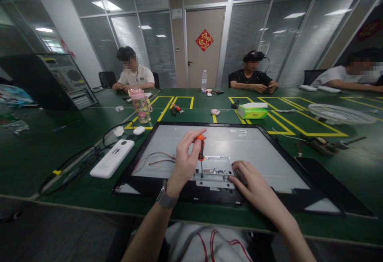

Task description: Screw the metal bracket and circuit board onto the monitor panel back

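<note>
Near the table's front edge, left hand (184, 160) grips an orange-handled screwdriver (201, 150) upright; right hand (250, 182) rests flat, loosely open, on the grey metal monitor back (263, 154); screw hidden.

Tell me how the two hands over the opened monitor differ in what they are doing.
The left hand grips an orange-handled screwdriver, held upright with its tip down at the metal bracket; the right hand holds no tool and rests with its fingers at the bracket's right edge. The left hand is raised above the panel; the right lies low. The left wrist bears a watch; the right is bare. Both work over the monitor's back.
</note>
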{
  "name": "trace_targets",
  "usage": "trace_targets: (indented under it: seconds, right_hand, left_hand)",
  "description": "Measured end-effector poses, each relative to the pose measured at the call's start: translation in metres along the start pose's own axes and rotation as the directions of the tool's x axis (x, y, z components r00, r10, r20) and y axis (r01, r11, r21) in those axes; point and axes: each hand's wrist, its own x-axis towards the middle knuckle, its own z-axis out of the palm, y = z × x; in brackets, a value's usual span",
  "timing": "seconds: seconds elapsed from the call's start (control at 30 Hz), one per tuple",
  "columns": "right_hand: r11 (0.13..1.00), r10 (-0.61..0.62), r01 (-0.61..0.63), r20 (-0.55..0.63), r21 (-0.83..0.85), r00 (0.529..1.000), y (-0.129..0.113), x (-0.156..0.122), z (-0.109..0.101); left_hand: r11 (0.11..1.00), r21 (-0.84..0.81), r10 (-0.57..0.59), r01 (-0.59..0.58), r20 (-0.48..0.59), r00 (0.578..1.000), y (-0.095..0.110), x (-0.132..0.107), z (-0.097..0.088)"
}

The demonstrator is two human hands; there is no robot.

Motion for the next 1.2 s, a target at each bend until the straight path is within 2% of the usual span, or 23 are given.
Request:
trace_targets:
  seconds: [0.17,0.3,0.53,0.7,0.87,1.03,1.2]
  right_hand:
    - [1.000,-0.006,0.006,-0.003,-0.005,1.000,-0.0003,0.0000,0.0000]
    - [1.000,0.001,-0.001,0.001,-0.012,1.000,0.0001,-0.0003,0.0000]
    - [1.000,-0.004,0.004,0.027,0.007,1.000,0.0031,0.0001,0.0016]
    - [1.000,-0.001,0.001,0.033,0.017,0.999,0.0028,0.0001,0.0017]
    - [1.000,0.004,-0.005,0.033,0.019,0.999,0.0018,-0.0004,0.0008]
    - [1.000,-0.001,0.001,0.013,0.001,1.000,0.0018,-0.0003,0.0013]
    - [1.000,-0.006,0.006,-0.002,-0.006,1.000,0.0020,-0.0003,0.0013]
  left_hand:
    - [0.995,0.061,0.074,-0.073,-0.015,0.997,0.0018,0.0013,0.0003]
    - [0.999,0.018,0.050,-0.051,0.033,0.998,0.0039,0.0012,-0.0020]
    - [0.998,0.039,0.053,-0.052,-0.033,0.998,-0.0021,0.0019,0.0008]
    - [0.998,0.036,0.052,-0.050,-0.037,0.998,0.0003,0.0015,0.0007]
    - [0.993,-0.098,-0.064,0.064,0.005,0.998,0.0039,0.0006,0.0000]
    - [0.999,-0.019,0.050,-0.050,-0.020,0.999,0.0023,0.0020,0.0007]
    - [0.995,-0.094,-0.017,0.020,0.026,1.000,0.0032,0.0020,-0.0003]
